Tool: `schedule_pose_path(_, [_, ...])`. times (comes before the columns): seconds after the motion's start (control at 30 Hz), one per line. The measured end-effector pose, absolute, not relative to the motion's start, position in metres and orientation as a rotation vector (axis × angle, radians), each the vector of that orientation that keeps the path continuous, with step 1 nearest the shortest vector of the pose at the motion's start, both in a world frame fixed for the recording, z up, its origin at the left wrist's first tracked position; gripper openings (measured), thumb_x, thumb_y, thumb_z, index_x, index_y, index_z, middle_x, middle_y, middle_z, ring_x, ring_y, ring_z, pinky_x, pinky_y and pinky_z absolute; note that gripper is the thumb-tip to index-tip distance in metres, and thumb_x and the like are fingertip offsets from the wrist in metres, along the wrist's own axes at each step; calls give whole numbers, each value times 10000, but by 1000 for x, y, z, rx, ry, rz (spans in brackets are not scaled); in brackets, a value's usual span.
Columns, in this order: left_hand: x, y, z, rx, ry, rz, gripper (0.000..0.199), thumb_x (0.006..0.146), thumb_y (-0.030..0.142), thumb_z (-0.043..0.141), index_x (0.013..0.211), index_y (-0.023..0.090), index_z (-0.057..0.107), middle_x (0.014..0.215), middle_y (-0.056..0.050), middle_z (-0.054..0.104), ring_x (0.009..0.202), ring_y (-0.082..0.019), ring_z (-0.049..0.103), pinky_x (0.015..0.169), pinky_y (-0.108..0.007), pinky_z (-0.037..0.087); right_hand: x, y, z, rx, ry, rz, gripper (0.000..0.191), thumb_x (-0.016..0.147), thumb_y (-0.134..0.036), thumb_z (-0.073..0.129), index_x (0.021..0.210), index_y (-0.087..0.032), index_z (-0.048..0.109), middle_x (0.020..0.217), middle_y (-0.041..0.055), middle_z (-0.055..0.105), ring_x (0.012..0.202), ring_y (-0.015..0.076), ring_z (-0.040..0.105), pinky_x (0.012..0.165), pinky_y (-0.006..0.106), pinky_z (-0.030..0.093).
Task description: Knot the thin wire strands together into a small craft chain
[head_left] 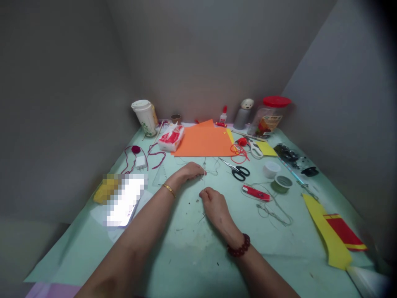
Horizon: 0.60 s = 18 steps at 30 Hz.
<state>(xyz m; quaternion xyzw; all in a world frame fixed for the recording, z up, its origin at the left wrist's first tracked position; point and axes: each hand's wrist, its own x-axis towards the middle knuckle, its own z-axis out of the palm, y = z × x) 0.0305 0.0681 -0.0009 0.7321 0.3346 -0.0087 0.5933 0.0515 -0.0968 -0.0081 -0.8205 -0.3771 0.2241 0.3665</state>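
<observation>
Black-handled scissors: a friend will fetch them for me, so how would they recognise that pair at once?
On the green-covered table, find the large orange sheet toward the back. The black-handled scissors lie just off its near right corner, blades pointing left and away from the person. Black finger loops set them apart from the white-handled pair nearby.

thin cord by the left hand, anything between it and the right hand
No object visibly stands between the right hand and the thin cord; the left hand is close beside the cord.
</observation>
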Motion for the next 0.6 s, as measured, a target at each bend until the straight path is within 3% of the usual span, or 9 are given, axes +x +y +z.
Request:
schedule_pose_path(0.27, [30,61,3,1719,841,74,134,619,274,670,641,145,637,417,42,415,425,-71,302,437,-223,226,52,-96,-8,-2127,-993,569,245,825,-182,358,691,-197,562,640,21,608,621,158,531,587,246,316])
schedule_pose_path(0.6, [34,56,-5,1783,918,214,128,619,215,649,677,109,692,564,-10,584,538,-94,450,507,-204,332,48,-97,-2,-2186,-1035,546,240,831,-173,362,682,-194,547,597,15,576,580,147,508,560,242,289])
